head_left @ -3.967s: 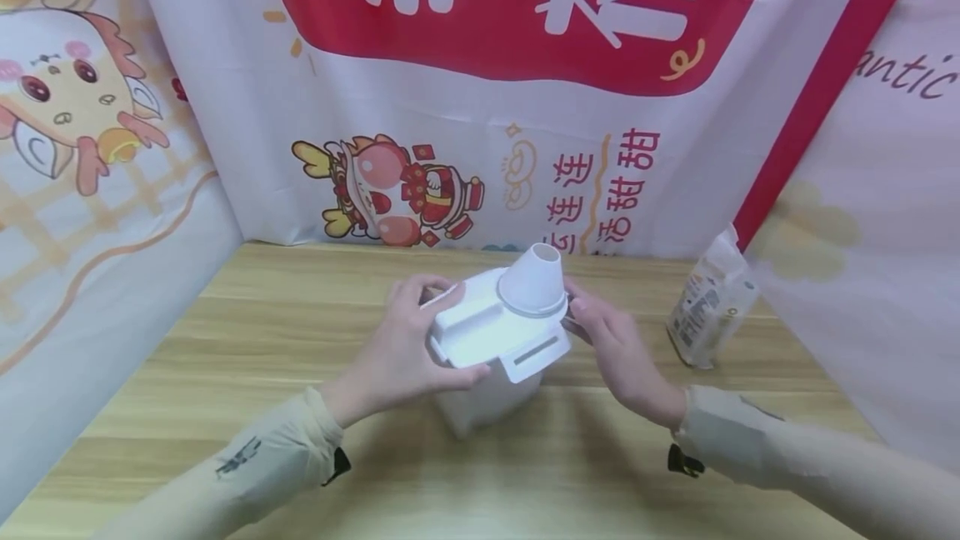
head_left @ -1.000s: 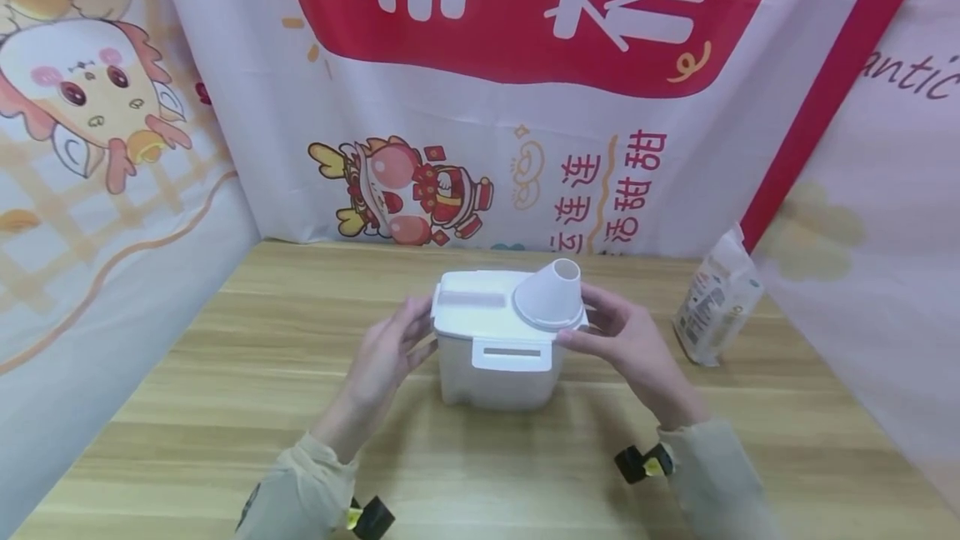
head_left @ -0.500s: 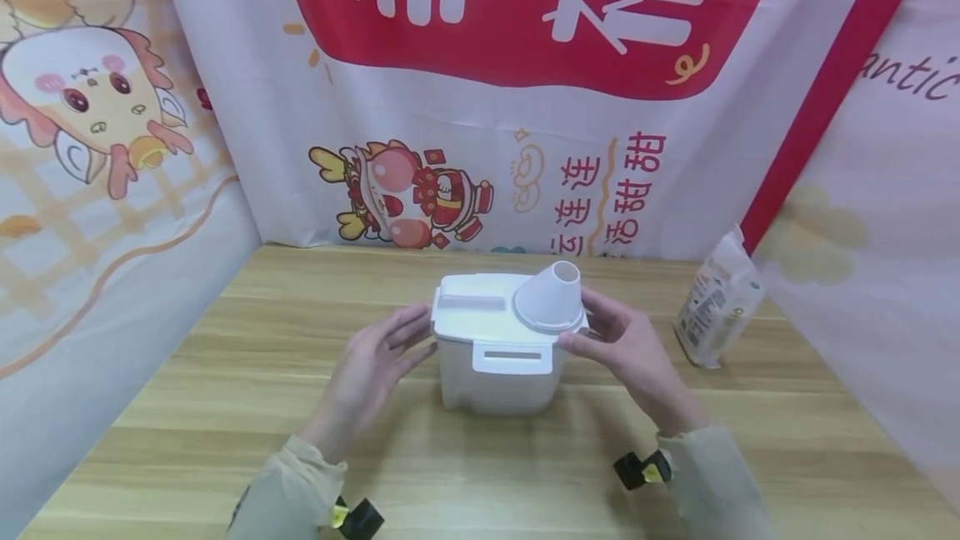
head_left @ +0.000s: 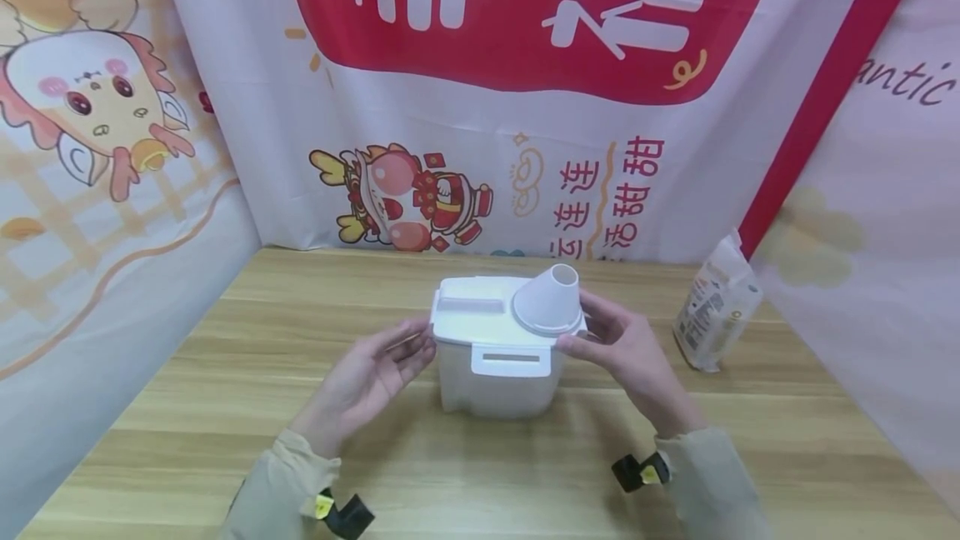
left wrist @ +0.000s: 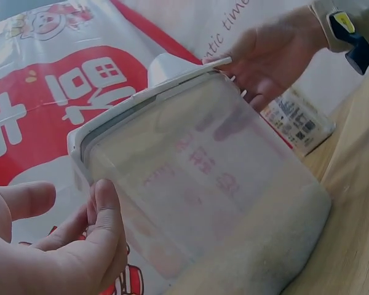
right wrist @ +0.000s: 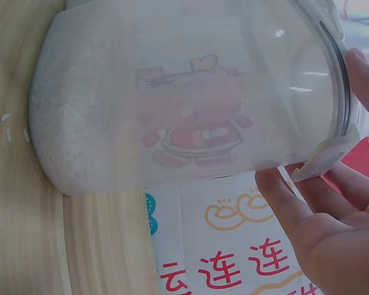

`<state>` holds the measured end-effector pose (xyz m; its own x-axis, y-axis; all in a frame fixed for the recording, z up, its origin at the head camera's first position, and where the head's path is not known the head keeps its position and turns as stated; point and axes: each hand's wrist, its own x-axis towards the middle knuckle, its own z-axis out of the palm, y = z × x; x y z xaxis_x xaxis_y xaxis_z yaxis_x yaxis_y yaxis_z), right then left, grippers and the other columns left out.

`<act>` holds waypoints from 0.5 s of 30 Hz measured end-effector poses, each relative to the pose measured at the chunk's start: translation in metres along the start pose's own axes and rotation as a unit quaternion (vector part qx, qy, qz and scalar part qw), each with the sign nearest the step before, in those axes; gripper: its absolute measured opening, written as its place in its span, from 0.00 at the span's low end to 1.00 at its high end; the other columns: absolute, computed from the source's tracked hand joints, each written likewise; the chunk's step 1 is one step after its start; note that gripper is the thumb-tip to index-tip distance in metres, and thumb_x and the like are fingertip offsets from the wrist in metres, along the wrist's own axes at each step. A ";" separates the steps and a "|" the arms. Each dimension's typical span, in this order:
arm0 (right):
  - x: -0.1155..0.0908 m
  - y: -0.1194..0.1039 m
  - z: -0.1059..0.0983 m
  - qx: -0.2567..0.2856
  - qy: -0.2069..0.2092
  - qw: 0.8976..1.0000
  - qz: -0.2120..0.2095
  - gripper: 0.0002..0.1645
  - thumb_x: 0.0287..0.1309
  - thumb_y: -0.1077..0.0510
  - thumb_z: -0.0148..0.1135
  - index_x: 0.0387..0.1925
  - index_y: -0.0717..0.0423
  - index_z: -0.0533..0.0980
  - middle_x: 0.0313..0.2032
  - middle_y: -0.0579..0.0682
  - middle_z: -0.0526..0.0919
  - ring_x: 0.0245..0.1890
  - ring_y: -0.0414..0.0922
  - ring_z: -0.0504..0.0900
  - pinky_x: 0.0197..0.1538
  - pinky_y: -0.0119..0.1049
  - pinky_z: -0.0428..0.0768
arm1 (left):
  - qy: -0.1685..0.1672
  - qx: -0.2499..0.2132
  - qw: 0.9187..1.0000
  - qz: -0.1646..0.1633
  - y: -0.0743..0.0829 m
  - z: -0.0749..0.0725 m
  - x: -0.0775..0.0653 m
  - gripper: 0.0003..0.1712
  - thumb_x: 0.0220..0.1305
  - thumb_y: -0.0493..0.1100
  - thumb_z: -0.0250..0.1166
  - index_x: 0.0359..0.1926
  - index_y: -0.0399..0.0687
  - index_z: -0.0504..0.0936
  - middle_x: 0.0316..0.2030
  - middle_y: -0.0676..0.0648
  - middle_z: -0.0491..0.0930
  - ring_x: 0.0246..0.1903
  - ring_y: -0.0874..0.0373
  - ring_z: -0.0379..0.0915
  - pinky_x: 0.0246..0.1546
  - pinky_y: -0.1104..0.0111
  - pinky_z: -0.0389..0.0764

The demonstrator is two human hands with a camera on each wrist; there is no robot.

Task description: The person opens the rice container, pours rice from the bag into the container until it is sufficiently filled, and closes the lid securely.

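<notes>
Tabletop (head_left: 180,407) meets printed cloth (head_left: 450,57), right fingers (right wrist: 286,195) pinching white container (head_left: 493,388), left fingers (left wrist: 107,196) loosely spread.

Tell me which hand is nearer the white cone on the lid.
Right. The right hand is at the end of the lid beside the white cone; the left hand is at the opposite end, farther away.

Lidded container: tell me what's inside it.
Pale grains lie in the bottom of the translucent container; above them, the printed backdrop shows through. Anything buried in the grains is hidden, and the white lid covers the view from above.
</notes>
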<state>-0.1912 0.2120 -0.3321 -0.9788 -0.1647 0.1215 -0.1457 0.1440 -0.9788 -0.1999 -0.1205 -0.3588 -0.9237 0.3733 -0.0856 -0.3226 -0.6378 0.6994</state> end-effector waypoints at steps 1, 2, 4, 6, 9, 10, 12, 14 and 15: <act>0.000 0.000 0.000 0.000 0.000 1.000 0.000 0.45 0.47 0.52 0.78 0.67 0.45 0.69 0.64 0.45 0.74 0.62 0.45 0.73 0.60 0.37 0.74 | 0.005 -0.010 1.000 -0.004 0.000 0.000 0.000 0.25 0.74 0.36 0.54 0.65 0.26 0.61 0.53 0.38 0.74 0.52 0.49 0.74 0.65 0.60 0.68; 0.000 0.000 0.000 0.000 0.000 1.000 0.001 0.45 0.47 0.52 0.78 0.68 0.45 0.69 0.64 0.45 0.74 0.62 0.45 0.73 0.60 0.37 0.74 | 0.006 -0.017 1.000 -0.009 0.000 0.000 0.000 0.23 0.73 0.35 0.54 0.64 0.27 0.64 0.52 0.38 0.74 0.51 0.50 0.74 0.65 0.61 0.68; 0.000 0.000 0.001 0.002 -0.001 1.000 0.000 0.45 0.47 0.52 0.78 0.68 0.46 0.69 0.64 0.46 0.73 0.62 0.46 0.73 0.61 0.37 0.74 | 0.010 -0.024 1.000 -0.015 0.000 0.000 0.000 0.18 0.73 0.35 0.55 0.59 0.29 0.70 0.51 0.39 0.74 0.50 0.51 0.75 0.64 0.62 0.68; 0.000 0.000 0.001 0.000 -0.001 1.000 0.001 0.45 0.48 0.52 0.78 0.68 0.46 0.69 0.64 0.45 0.73 0.62 0.45 0.72 0.61 0.37 0.74 | 0.016 -0.026 0.999 -0.019 -0.001 0.000 0.000 0.13 0.73 0.35 0.55 0.53 0.32 0.75 0.50 0.39 0.74 0.49 0.51 0.75 0.64 0.63 0.68; -0.001 0.000 0.001 -0.003 -0.002 1.000 -0.001 0.45 0.48 0.52 0.78 0.68 0.46 0.69 0.64 0.45 0.73 0.62 0.46 0.72 0.61 0.37 0.74 | 0.025 -0.022 0.999 -0.022 -0.002 0.002 0.001 0.09 0.72 0.35 0.57 0.49 0.35 0.78 0.49 0.41 0.75 0.48 0.53 0.75 0.63 0.64 0.69; -0.001 0.000 0.001 -0.003 -0.002 1.000 -0.001 0.45 0.48 0.52 0.78 0.68 0.46 0.68 0.64 0.46 0.73 0.62 0.46 0.72 0.61 0.37 0.74 | 0.030 -0.024 0.999 -0.024 -0.003 0.002 0.001 0.09 0.71 0.35 0.57 0.48 0.36 0.78 0.49 0.41 0.76 0.48 0.53 0.75 0.63 0.65 0.69; -0.001 0.000 0.001 -0.002 -0.002 1.000 -0.003 0.45 0.49 0.53 0.77 0.68 0.46 0.68 0.64 0.46 0.73 0.62 0.46 0.72 0.61 0.38 0.74 | 0.038 -0.025 0.999 -0.026 -0.004 0.003 0.002 0.09 0.70 0.35 0.59 0.48 0.36 0.79 0.49 0.41 0.75 0.48 0.53 0.75 0.63 0.65 0.70; -0.001 0.000 0.001 -0.001 -0.003 1.000 -0.005 0.45 0.49 0.53 0.77 0.69 0.46 0.68 0.64 0.46 0.73 0.62 0.47 0.72 0.60 0.38 0.74 | 0.048 -0.029 0.998 -0.028 -0.004 0.005 0.002 0.09 0.70 0.35 0.60 0.48 0.37 0.79 0.49 0.42 0.75 0.48 0.54 0.75 0.62 0.66 0.70; -0.001 0.000 0.001 0.000 -0.003 1.000 -0.005 0.45 0.49 0.53 0.77 0.69 0.46 0.68 0.64 0.46 0.73 0.62 0.47 0.73 0.60 0.38 0.74 | 0.050 -0.031 0.998 -0.028 -0.005 0.005 0.002 0.09 0.69 0.35 0.60 0.49 0.37 0.79 0.49 0.42 0.75 0.48 0.54 0.74 0.62 0.66 0.70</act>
<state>-0.1899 0.2110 -0.3321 -0.9765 -0.1720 0.1302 -0.1553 0.1418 -0.9776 -0.1990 -0.1133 -0.3585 -0.9186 0.3429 -0.1963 -0.3841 -0.6588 0.6469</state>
